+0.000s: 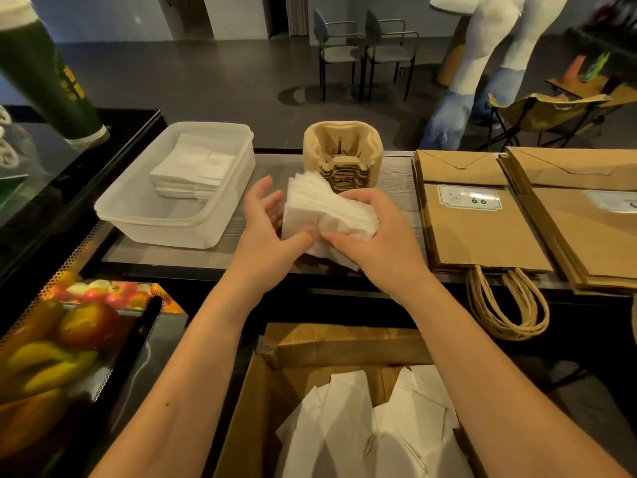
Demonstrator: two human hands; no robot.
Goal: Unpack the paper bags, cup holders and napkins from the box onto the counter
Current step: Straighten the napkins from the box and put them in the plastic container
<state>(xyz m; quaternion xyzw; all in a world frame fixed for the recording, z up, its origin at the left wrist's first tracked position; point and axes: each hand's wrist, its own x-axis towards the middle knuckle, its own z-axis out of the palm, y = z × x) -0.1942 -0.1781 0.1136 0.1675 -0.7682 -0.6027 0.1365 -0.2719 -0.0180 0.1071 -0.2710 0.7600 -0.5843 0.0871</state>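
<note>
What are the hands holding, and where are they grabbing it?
A stack of white napkins. The right hand grips its right end, fingers curled over the top. The left hand touches its left side, thumb at the bottom edge.

Two bare forearms, left hand [267, 232] and right hand [375, 232] ungloved, sleeveless.

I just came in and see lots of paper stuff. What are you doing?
A person is unpacking supplies. The right hand grips a stack of white napkins above the counter, and the left hand steadies it. More napkins lie in the plastic tub. Cup holders and paper bags are already out. The box below still holds white paper.
</note>
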